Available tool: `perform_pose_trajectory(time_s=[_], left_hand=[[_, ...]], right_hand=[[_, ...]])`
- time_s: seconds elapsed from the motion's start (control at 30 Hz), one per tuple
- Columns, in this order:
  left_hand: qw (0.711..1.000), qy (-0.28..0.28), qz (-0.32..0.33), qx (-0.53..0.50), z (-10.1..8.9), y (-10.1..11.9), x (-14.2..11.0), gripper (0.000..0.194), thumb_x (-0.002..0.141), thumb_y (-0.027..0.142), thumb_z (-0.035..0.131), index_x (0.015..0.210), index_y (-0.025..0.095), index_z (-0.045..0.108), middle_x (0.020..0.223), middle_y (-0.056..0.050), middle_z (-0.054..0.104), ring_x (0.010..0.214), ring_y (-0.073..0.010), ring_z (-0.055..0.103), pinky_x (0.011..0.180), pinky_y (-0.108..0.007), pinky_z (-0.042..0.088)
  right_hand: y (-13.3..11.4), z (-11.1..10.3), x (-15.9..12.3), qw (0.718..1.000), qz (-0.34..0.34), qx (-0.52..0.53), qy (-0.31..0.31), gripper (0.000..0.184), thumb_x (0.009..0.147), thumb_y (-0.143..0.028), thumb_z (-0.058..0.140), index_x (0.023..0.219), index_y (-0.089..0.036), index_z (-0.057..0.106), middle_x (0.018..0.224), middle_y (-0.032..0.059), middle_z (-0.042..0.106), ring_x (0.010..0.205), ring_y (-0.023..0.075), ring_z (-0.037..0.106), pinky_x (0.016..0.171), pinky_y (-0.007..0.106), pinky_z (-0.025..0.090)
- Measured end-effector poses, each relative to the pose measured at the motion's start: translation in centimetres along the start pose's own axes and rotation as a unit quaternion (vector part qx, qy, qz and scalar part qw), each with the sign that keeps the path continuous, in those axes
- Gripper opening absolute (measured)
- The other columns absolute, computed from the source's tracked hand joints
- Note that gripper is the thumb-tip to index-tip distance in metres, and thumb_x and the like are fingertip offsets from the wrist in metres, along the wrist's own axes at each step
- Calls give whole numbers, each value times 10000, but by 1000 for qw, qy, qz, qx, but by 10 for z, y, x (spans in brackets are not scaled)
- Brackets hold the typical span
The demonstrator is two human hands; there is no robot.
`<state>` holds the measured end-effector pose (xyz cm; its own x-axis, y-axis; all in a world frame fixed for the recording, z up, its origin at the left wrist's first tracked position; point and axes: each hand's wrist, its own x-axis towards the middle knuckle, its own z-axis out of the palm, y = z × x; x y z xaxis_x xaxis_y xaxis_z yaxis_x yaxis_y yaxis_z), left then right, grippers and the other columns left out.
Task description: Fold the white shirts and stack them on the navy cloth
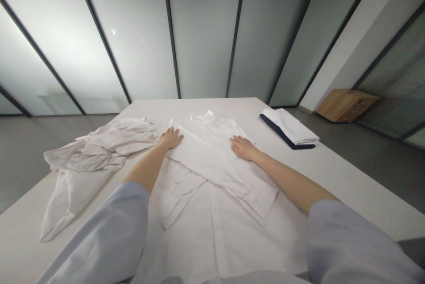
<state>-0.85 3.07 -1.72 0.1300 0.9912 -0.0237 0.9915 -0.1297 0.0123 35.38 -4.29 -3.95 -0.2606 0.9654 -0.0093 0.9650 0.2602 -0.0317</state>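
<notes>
Fingers (175, 132) of the left hand (170, 139) spreading apart and pressing flat on a white button-front shirt (229, 248), clamping nothing; those of the right hand (244, 147) fanning slightly, lying flat on the same cloth, pinching nothing. Both palms bearing down on a long folded-over panel (219, 164) running diagonally across the shirt, with a narrower folded flap (179, 195) showing beneath it on the left side. Shirt lying spread out in the middle of a white table (348, 182), its button placket (215, 235) running toward the person, and a rumpled collar end (202, 118) bunching up toward the far edge. Folding appearing partly done: cloth doubling over across the body, though the lower front remaining spread open under the pale blue sleeves (109, 231). Off to the left, a crumpled white garment (89, 155) lying bunched and unfolded on the table. Off to the right, a neatly folded white stack with a navy edge (288, 127) resting near the far corner, looking finished. Beyond the table, a low wooden cabinet (347, 105) standing against frosted glass partitions (206, 32).
</notes>
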Motion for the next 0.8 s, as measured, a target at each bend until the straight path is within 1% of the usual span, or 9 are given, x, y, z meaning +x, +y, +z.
perform_pose_trajectory(time_s=[0.1,0.2,0.27,0.37,0.43,0.47,0.53,0.63,0.8], left_hand=[[1000,-10,-10,1,0,-2,1,649,949,538,211,1479,181,324,1572,-170,239,1430,-308,251,1088,-471,289],[1000,-1,-27,10,-6,2,1,678,935,580,209,1403,144,433,1470,-206,413,1336,-335,402,1040,-476,335],[999,22,-42,27,-12,8,-1,673,926,592,243,1329,121,503,1373,-212,515,1269,-343,468,1029,-484,333],[994,85,-38,54,-13,21,-6,626,924,557,308,1337,119,484,1384,-209,502,1301,-351,422,1066,-503,268],[992,111,-12,53,-9,29,-10,626,925,547,319,1388,141,432,1452,-194,432,1362,-340,340,1097,-502,219],[993,106,0,46,-6,32,-12,636,925,554,311,1409,153,410,1480,-185,399,1385,-333,306,1105,-498,210],[997,68,8,24,1,36,-14,663,925,580,271,1438,175,380,1520,-172,343,1412,-330,263,1106,-502,218],[1000,11,-15,-5,5,38,-15,703,922,599,216,1474,181,338,1561,-175,261,1431,-352,218,1106,-530,213],[999,-19,-33,-12,1,40,-20,739,910,610,236,1500,169,292,1581,-189,196,1445,-371,168,1114,-564,185]], right_hand=[[-6,1,-14,1000,3,-10,1,558,977,-397,269,1483,-178,355,1565,100,277,1430,272,254,1145,423,232],[-12,-4,-24,1000,0,-15,7,542,968,-394,302,1458,-183,395,1552,108,306,1414,282,285,1128,432,255],[-14,-14,-23,1000,-8,-15,4,516,944,-390,360,1403,-180,468,1499,127,398,1354,295,384,1088,426,316],[-18,-31,-9,1000,9,-26,-11,431,900,-380,440,1258,-198,597,1330,136,573,1187,296,541,989,401,408],[-21,-39,5,999,27,-30,-8,405,898,-389,448,1223,-215,617,1294,132,594,1165,295,551,971,393,415],[-22,-41,12,999,31,-26,-2,419,907,-403,437,1247,-221,601,1324,131,572,1201,297,526,987,393,403],[-23,-38,25,999,41,-12,9,491,929,-453,400,1344,-220,522,1433,132,473,1310,302,427,1040,408,356],[-22,-27,37,998,70,5,3,601,952,-533,316,1447,-201,394,1539,142,316,1408,308,282,1103,450,269],[-21,-15,34,997,82,4,-15,649,960,-569,248,1490,-202,319,1571,144,244,1432,305,228,1128,457,212]])
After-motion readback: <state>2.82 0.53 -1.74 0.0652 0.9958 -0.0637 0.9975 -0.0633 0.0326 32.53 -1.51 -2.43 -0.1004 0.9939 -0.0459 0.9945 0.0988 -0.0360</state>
